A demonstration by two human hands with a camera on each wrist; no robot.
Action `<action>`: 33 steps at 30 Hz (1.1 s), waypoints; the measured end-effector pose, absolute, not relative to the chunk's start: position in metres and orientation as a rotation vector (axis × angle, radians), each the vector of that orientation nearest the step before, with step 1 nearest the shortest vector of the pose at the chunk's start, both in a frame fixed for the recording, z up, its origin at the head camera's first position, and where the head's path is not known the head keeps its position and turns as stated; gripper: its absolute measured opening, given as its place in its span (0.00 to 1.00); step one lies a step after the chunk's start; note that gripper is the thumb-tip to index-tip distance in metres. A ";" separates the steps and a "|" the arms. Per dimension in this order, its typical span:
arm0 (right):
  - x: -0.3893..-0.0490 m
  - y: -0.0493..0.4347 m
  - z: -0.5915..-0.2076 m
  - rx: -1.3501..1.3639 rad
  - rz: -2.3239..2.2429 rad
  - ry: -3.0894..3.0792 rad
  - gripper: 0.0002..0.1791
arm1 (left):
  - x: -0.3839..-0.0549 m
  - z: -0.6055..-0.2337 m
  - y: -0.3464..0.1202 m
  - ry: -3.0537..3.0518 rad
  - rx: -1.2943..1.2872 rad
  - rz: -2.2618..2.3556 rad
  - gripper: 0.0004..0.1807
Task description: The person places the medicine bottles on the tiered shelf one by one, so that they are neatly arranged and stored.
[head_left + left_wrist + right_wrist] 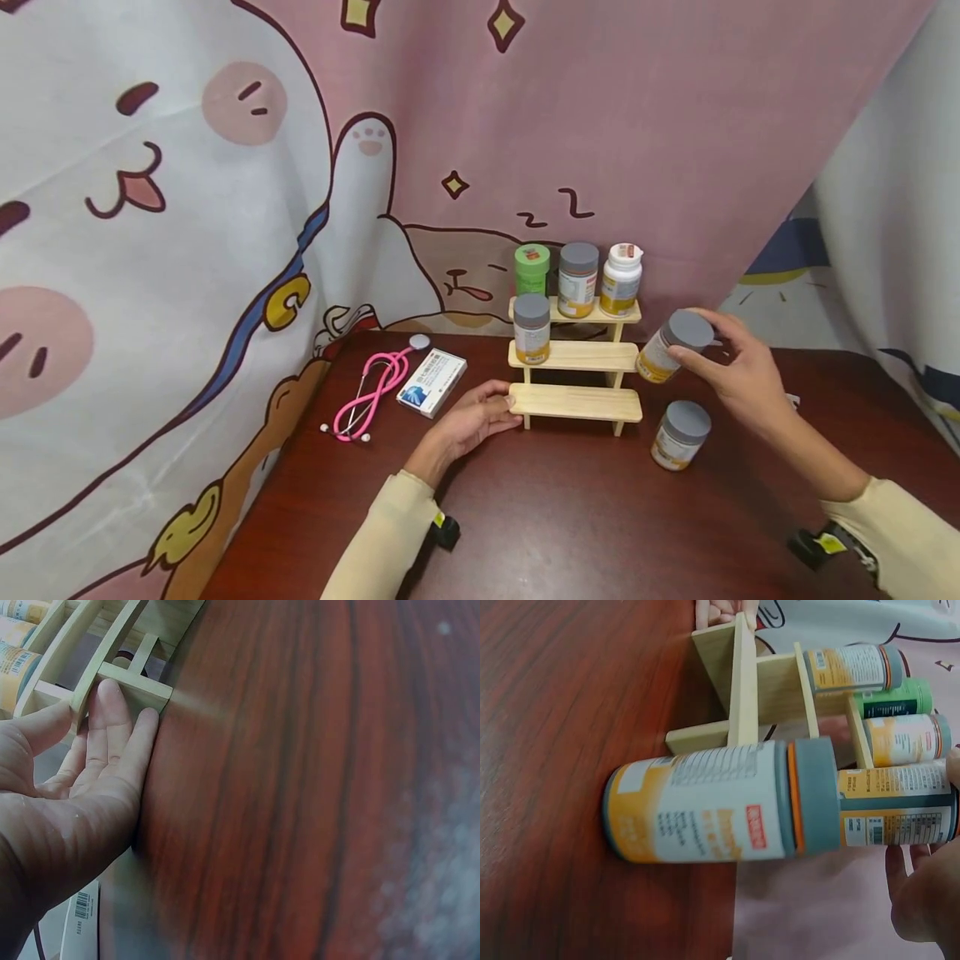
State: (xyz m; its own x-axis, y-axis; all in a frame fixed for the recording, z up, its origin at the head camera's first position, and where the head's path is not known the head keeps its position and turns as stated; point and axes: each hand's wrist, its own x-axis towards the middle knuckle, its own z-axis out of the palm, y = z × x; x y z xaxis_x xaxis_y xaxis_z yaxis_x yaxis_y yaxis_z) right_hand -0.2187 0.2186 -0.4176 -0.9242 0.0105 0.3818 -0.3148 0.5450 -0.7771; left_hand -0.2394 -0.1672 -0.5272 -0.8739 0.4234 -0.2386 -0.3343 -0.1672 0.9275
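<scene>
My right hand (738, 367) grips a grey-lidded supplement jar (672, 343) by its lid, tilted, in the air just right of a three-step wooden rack (577, 402). The left hand (476, 419) pinches the left end of the rack's lowest step, thumb on top, as the left wrist view shows. A similar jar (532, 329) stands at the left of the middle step. On the top step are a green jar (532, 268), a grey-lidded jar (577, 282) and a white bottle (621, 281). Another grey-lidded jar (705, 802) stands on the table below the right hand.
A pink stethoscope (372, 392) and a white medicine box (432, 382) lie on the dark wooden table (555, 517), left of the rack. Behind hangs a pink cartoon curtain (675, 125). A small white object (792, 401) is partly hidden behind the right wrist.
</scene>
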 end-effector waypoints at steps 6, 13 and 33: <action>-0.222 0.200 -0.407 0.322 1.356 -2.477 0.34 | -0.240 -0.527 -0.167 1.630 0.096 2.077 0.16; -0.228 0.174 -0.400 0.464 1.422 -2.405 0.34 | -0.240 -0.527 -0.167 1.625 0.092 2.081 0.16; -0.249 0.126 -0.391 0.461 1.484 -2.463 0.33 | -0.239 -0.526 -0.167 1.619 0.076 2.083 0.14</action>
State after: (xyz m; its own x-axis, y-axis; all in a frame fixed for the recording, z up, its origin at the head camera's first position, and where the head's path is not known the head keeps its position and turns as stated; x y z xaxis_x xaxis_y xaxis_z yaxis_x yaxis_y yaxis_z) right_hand -0.2485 0.1258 -0.3909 -0.9243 -0.1486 0.3517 -0.3803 0.4381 -0.8145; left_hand -0.2391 -0.1665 -0.5256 -0.8750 0.4130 -0.2526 -0.3467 -0.1705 0.9224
